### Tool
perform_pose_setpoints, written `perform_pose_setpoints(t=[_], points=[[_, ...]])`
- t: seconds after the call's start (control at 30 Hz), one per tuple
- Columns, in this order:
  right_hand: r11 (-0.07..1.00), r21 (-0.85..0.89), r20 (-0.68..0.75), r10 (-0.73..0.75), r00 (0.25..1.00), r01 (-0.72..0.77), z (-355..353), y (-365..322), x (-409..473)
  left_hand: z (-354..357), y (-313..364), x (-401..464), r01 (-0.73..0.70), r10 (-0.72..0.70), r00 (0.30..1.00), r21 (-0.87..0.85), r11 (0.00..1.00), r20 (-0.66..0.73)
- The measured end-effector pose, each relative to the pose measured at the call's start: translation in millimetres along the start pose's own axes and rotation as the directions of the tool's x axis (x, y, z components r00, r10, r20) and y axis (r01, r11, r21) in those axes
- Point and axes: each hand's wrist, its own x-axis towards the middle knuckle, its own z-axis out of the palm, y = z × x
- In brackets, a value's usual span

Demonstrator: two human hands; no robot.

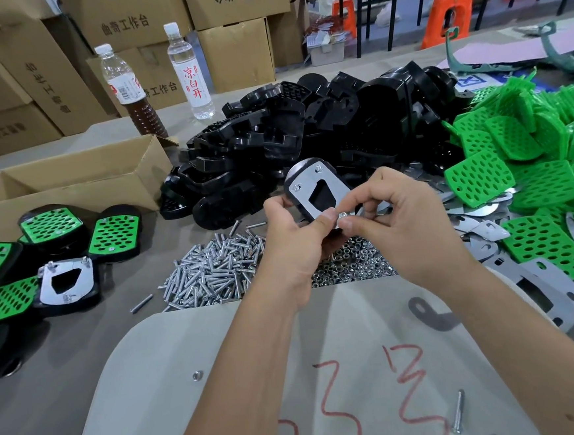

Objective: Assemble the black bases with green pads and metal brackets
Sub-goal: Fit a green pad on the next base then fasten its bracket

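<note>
Both my forearms reach in from the near edge. My left hand (292, 237) grips the black base (298, 178), held tilted above the heap of screws (211, 271), its metal bracket (321, 189) facing me. My right hand (405, 215) pinches a nut (343, 215) at the bracket's near corner; two more nuts sit at its far corners. Two bottles (191, 70) stand on the table (75, 340) behind. The near board (222, 377) carries one loose nut and one screw.
</note>
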Motion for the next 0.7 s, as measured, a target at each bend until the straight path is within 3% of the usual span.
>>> perform_pose_setpoints(t=[0.13, 0.27, 0.33, 0.43, 0.5, 0.6, 0.7], points=[[0.997, -0.051, 0.02, -0.06, 0.998, 0.061, 3.1, -0.2, -0.3, 0.1, 0.6, 0.8, 0.018, -0.018, 0.999, 0.001, 1.0, -0.03], [0.959, -0.153, 0.014, -0.24, 0.971, 0.24, 4.0, -0.6, -1.0, -0.4, -1.5, 3.4, 0.013, -0.011, 0.998, 0.025, 1.0, -0.055], [0.972, -0.076, -0.06, -0.229, 0.972, 0.224, 5.8, -0.5, -1.4, -0.7, -2.2, 4.1, 0.018, -0.017, 0.999, 0.031, 0.999, -0.051], [0.993, 0.099, -0.243, -0.036, 0.969, 0.061, 8.0, 3.5, -0.5, -1.1, -1.6, 4.3, 0.031, -0.032, 0.999, -0.044, 0.999, -0.018], [0.921, 0.379, -0.276, 0.204, 0.939, -0.089, 6.0, 5.6, 2.0, -0.1, -1.9, 5.0, 0.005, -0.005, 1.0, -0.113, 0.994, -0.001], [0.698, 0.677, -0.179, 0.464, 0.868, -0.233, -0.9, 6.6, 6.9, -0.6, 3.1, 2.8, 0.045, -0.02, 0.997, -0.352, 0.935, 0.075], [0.572, 0.757, -0.04, 0.523, 0.851, -0.316, -3.5, 3.9, 8.0, -5.5, 12.4, -0.1, 0.285, -0.139, 0.95, -0.589, 0.756, 0.281]])
